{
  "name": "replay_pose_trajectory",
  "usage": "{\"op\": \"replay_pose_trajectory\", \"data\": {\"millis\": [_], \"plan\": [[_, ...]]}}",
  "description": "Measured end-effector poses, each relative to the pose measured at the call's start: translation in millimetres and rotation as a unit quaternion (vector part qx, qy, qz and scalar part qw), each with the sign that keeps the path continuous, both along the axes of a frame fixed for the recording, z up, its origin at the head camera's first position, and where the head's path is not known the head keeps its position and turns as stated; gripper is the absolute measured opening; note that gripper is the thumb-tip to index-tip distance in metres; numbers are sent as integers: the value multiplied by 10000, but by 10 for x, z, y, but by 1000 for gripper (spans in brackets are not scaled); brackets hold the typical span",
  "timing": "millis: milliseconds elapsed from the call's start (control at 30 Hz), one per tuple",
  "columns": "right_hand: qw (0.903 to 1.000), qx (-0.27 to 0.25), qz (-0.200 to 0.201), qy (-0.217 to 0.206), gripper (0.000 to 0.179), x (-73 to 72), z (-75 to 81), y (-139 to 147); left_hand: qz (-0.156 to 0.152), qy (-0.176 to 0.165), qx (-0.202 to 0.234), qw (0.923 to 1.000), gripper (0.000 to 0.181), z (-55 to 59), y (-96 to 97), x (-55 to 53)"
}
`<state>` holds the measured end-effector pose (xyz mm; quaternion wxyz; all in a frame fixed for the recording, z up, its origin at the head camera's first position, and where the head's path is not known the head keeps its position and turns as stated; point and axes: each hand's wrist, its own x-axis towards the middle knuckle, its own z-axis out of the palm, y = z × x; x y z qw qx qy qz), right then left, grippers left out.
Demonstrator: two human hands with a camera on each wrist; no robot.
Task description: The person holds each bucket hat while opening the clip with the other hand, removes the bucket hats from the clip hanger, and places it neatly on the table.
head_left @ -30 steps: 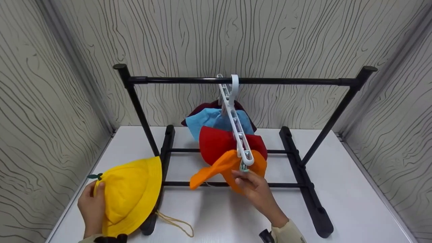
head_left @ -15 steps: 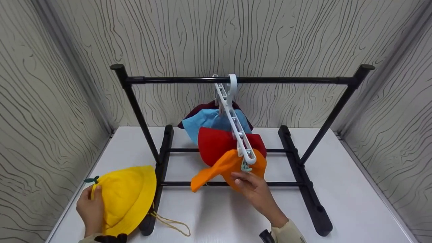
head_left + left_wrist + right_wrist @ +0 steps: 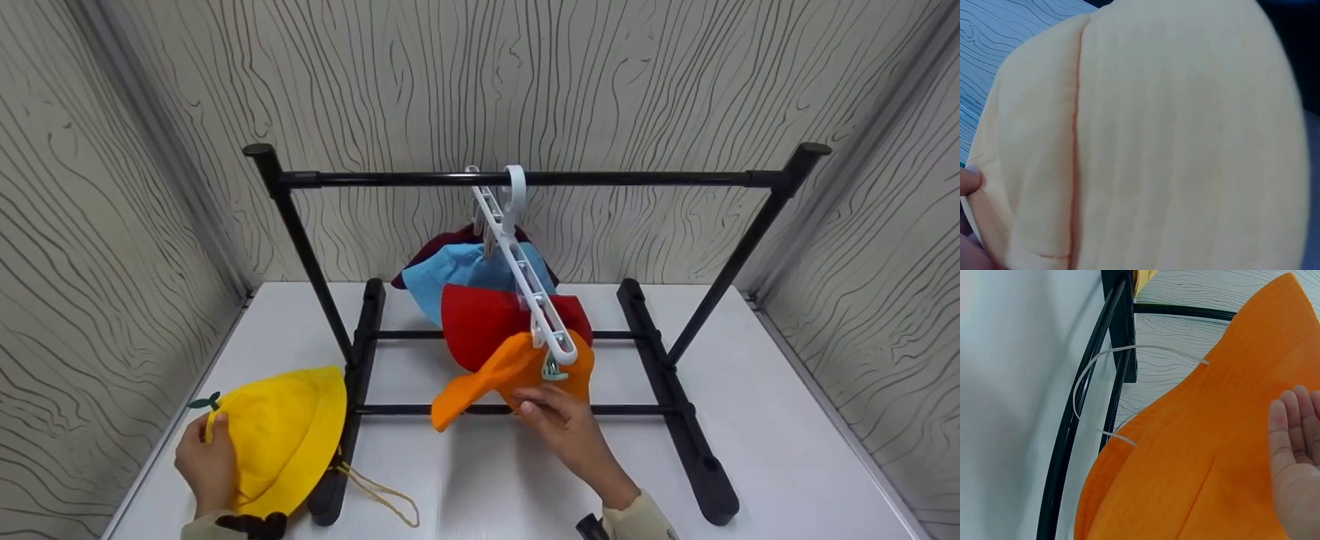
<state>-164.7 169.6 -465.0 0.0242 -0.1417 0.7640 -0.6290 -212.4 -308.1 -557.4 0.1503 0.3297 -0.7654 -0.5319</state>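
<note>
The yellow hat (image 3: 277, 442) is lying at 2 o'clock from the left hand (image 3: 206, 459) and at 9 o'clock, well apart, from the right hand (image 3: 566, 426), so the left is the nearer. Its brim edge is running from 1 to 7 o'clock, the crown facing back toward the left hand, the cord (image 3: 379, 495) dangling at 5 o'clock. The green clip (image 3: 553, 367) under the white hanger (image 3: 508, 234) is hanging at 2 o'clock from that hat and at 12 o'clock, just beside, from the right fingers.

The left thumb and fingers are pinching the crown. The right fingers are staying mostly straight, touching the orange hat (image 3: 516, 364); whether its thumb is pinching cloth I cannot tell.

Compared with 1 s ago, the yellow hat is sitting lower, the hanger's near end is swinging toward 3 o'clock, and the right fingertips are resting below the clip rather than at it.
</note>
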Motion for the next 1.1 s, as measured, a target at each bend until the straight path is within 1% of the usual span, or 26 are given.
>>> {"op": "replay_pose_trajectory", "data": {"millis": [67, 200, 400, 500, 533, 633, 767, 833, 1000, 1100], "plan": [[10000, -32, 4, -14, 33, 3, -3, 4, 28, -9, -23, 10000, 55, -1, 9, -15], [9999, -1, -16, 115, 31, 13, -12, 7, 40, -75, -24, 10000, 56, 2, 15, -45], [9996, 132, -92, 224, 29, 20, -31, 19, 52, -249, 104, 9996, 55, 4, 1, -98], [9994, 201, -123, 246, 28, 22, -42, 24, 68, -284, 151, 9995, 56, -2, -8, -114], [9993, 235, -132, 275, 28, 24, -45, 24, 70, -279, 158, 9995, 56, -6, -9, -113], [9991, 214, -125, 333, 27, 22, -67, 21, 61, -119, 11, 9999, 53, -21, -16, -97], [9988, 179, -136, 429, 26, 22, -79, 18, -9, -55, -168, 9998, 51, -39, -25, -90], [9987, 184, -174, 445, 26, 26, -74, 19, -44, -96, -182, 9998, 51, -46, -27, -99], [9985, 267, -246, 405, 25, 38, -73, 25, -88, -9, -208, 9997, 47, -77, -35, -88], [9983, 417, -240, 323, 27, 41, -81, 29, -133, -80, -74, 9999, 48, -101, -50, -72]]}}
